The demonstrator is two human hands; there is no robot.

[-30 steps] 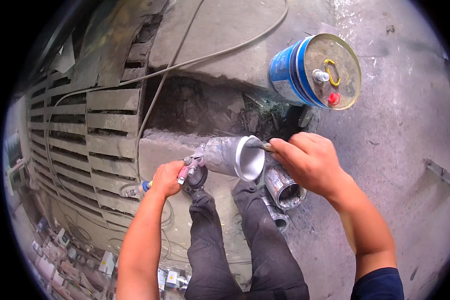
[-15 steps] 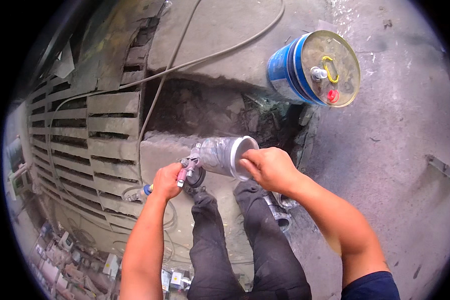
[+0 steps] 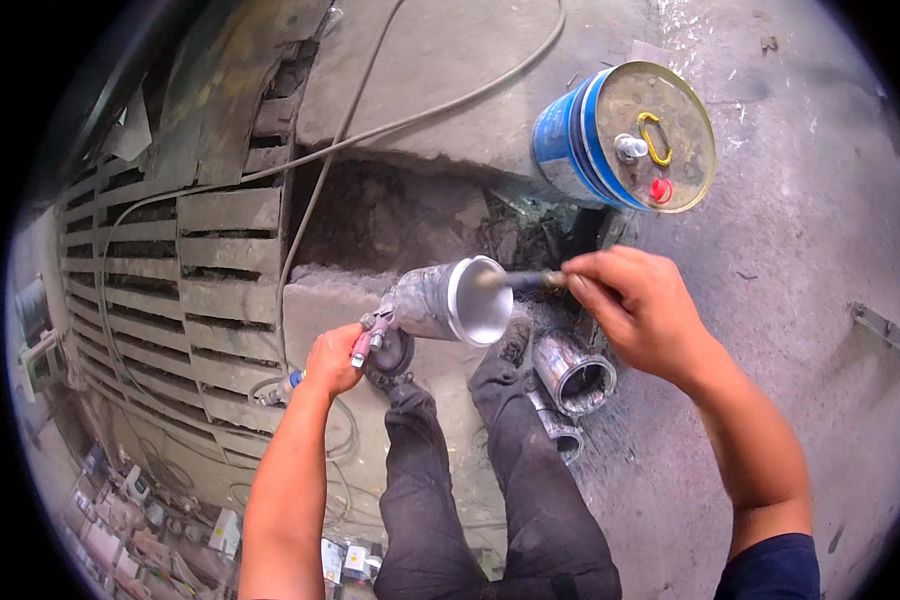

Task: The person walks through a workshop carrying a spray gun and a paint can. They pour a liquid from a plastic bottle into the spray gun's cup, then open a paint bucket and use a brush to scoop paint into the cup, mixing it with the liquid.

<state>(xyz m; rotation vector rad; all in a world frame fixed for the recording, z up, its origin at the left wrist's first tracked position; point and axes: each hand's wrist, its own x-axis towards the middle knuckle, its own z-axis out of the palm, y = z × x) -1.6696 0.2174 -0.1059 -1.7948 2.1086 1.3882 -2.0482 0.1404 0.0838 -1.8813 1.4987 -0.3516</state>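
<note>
While the left hand (image 3: 334, 360) closes around one spray gun (image 3: 374, 338), whose single cup (image 3: 425, 302) opens to the right of that grip, the right hand (image 3: 638, 308) pinches one blurred brush (image 3: 530, 281), its tip at the cup's mouth. Two pots (image 3: 558, 358) sit below the right grip, one blue drum (image 3: 625, 112) beyond. Earlier at the cup's rim, the right hand is now farther right.

The left grip (image 3: 332, 360) holds a spray gun (image 3: 367, 342), the right grip (image 3: 638, 308) a blurred tool (image 3: 533, 281) at its cup (image 3: 423, 301).

Soft light, black-cornered fisheye distortion
</note>
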